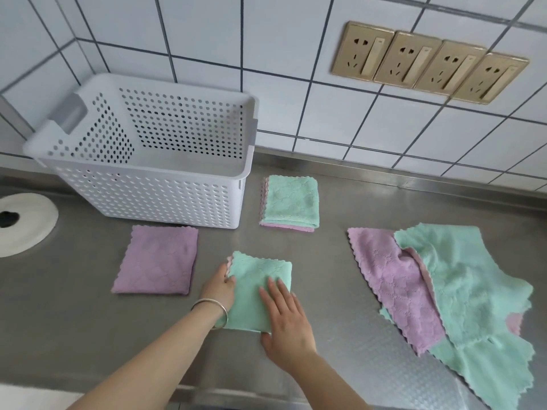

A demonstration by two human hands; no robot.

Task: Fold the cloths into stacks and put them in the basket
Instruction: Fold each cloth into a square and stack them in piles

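Note:
A folded green cloth point(257, 279) lies on the steel counter in front of me. My left hand point(219, 288) grips its left edge, thumb on top. My right hand point(285, 318) lies flat on its lower right part, fingers spread. A folded purple cloth point(158, 260) rests to the left. A small stack point(291, 202) with a green cloth on top of a pink one sits beside the white perforated basket point(154, 199), which looks empty. A loose pile of unfolded purple and green cloths point(461, 291) spreads at the right.
A white round object point(26, 223) with a dark hole sits at the far left. The tiled wall behind carries a row of gold sockets point(429, 62). The counter's front edge point(207, 392) runs just below my forearms.

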